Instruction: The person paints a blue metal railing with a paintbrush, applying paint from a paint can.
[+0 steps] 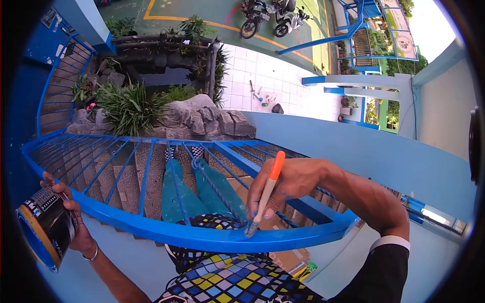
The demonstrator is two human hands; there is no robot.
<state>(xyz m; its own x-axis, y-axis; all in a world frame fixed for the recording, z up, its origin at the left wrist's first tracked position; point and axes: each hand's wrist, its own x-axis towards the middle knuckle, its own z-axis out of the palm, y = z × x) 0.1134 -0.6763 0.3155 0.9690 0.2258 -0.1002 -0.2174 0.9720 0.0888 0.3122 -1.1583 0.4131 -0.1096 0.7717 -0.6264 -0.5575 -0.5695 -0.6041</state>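
My right hand (283,184) grips a paintbrush (266,194) with a wooden handle and an orange end. The brush's bristles touch the top of the blue metal handrail (202,237), which curves across in front of my body. At the far left, my left hand (70,212) is wrapped round a paint can (45,227) with a black label. The can is tilted, and blue paint shows around its open mouth. Blue bars (121,171), some of them twisted, run from the handrail to a lower rail.
Stone-patterned stairs (96,177) lie beyond the bars, with my legs (182,194) over them. Rocks (202,118) and a leafy plant (131,106) border a pond. Small items (265,98) lie on white tiles. Motorbikes (273,20) stand farther off. Cardboard (288,258) is below the handrail.
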